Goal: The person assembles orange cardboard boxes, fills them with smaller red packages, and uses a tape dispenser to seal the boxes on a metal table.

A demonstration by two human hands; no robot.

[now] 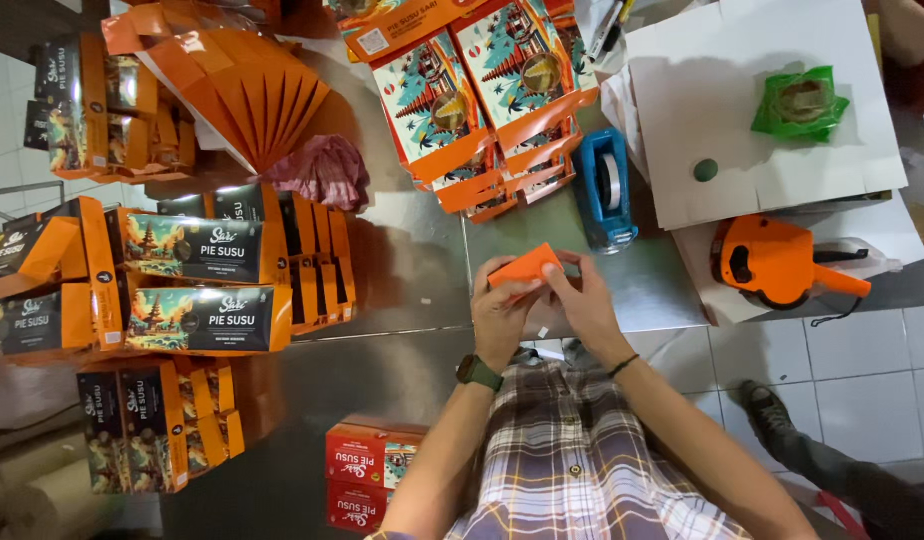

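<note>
My left hand [500, 312] and right hand [580, 300] meet over the bare steel tabletop [402, 270], both closed around one small flat orange cardboard box [525, 267]. Left fingers curl under its near end; right fingers pinch the far end. Box tilted, raised off the surface. Just beyond it: blue tape dispenser [604, 190]. To my right: orange handheld label gun [777, 262] resting on white cardboard sheet [762, 120].

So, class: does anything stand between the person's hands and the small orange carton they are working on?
Nothing visible does. The left hand and right hand already grip the orange carton directly, above the metal table. The blue tape dispenser sits beyond it, apart.
</note>
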